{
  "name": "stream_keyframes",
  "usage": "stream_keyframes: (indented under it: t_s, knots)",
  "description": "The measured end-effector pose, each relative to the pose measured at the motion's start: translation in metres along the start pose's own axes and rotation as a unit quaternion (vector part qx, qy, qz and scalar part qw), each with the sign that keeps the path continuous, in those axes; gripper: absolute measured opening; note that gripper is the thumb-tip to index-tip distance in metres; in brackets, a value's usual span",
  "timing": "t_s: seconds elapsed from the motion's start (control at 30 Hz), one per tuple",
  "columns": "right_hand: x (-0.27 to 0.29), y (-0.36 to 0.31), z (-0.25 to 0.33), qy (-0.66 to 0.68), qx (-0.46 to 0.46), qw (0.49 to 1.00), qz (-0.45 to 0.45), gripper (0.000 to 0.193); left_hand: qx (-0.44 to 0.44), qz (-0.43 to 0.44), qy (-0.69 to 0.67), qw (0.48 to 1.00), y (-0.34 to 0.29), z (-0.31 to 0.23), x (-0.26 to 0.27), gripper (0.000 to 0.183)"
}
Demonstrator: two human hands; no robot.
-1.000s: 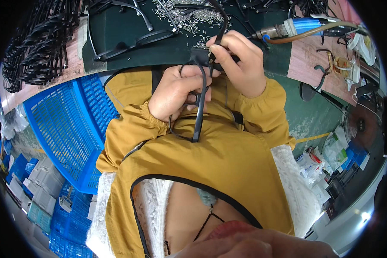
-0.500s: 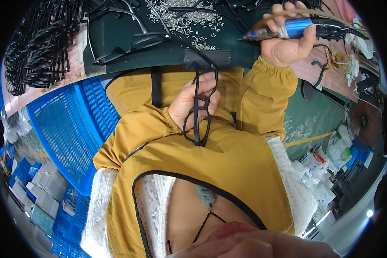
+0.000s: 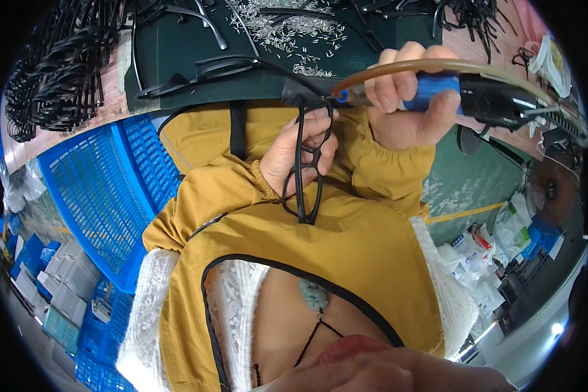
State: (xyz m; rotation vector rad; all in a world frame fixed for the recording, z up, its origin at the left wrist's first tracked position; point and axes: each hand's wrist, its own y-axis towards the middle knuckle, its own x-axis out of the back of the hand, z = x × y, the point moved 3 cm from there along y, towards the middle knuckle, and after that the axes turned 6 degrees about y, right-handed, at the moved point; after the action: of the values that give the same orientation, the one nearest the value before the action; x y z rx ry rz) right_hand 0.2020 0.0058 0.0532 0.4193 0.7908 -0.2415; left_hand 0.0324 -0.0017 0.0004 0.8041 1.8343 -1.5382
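Black eyeglass frame [image 3: 305, 171] in left hand [image 3: 298, 151]; right hand [image 3: 405, 98] grips blue screwdriver [image 3: 438, 98].

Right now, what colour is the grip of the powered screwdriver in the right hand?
Blue, with a black rear body: the powered screwdriver in the right hand, seen in the head view.

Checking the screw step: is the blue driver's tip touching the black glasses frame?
Touching. The head view shows the blue driver tip meeting the black glasses frame at its top corner, no gap visible.
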Motion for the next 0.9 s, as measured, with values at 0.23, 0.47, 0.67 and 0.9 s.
stream_keyframes:
  t_s: [0.23, 0.47, 0.67, 0.9]
  knots:
    - [-0.004, -0.002, 0.000, 0.002, 0.054, 0.999, 0.010, 0.038, 0.017, 0.016, 0.034, 0.999, -0.002, -0.003, 0.002, 0.026]
    - [-0.006, 0.004, -0.008, 0.008, 0.028, 1.000, -0.007, 0.030, 0.006, 0.052, 0.041, 0.998, 0.006, -0.001, 0.011, 0.027]
    - [-0.006, 0.002, -0.008, -0.026, 0.006, 1.000, 0.010, 0.029, -0.012, 0.045, 0.091, 0.995, 0.002, -0.005, 0.008, 0.028]
    - [0.015, 0.063, -0.014, 0.378, 0.042, 0.925, -0.007, 0.029, -0.032, 0.045, 0.109, 0.992, -0.018, -0.014, 0.001, 0.048]
